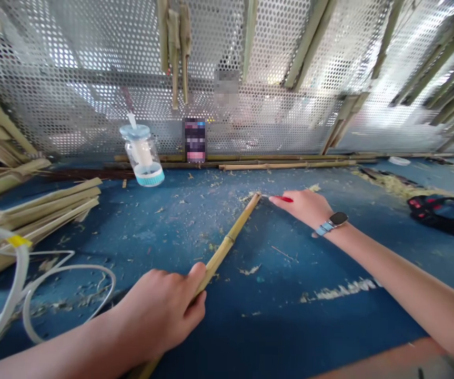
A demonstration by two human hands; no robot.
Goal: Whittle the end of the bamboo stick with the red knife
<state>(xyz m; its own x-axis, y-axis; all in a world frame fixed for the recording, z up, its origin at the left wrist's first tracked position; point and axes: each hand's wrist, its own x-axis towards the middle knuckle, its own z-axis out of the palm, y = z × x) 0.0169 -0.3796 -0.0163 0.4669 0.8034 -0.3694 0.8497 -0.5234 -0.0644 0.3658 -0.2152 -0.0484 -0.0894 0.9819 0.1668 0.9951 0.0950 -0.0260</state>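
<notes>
My left hand [163,310] is wrapped round a bamboo stick [227,245], which slants up and away across the blue tabletop [219,189]. A joint ring shows midway along the stick, and its far end looks pale and scraped. At that far end, my right hand [303,206] grips a red-handled knife [285,199]. Its thin, pale blade is small in view and meets or nearly meets the stick's tip; which of the two I cannot tell. A watch [335,221] with a light blue strap sits on my right wrist.
Split bamboo pieces [53,210] and a clear hose [25,273] lie at left. Behind stand a lidded jar [145,160] and a phone [195,141], before a perforated metal wall [92,95]. A dark power tool [440,213] lies far right. Shavings [250,271] are scattered about.
</notes>
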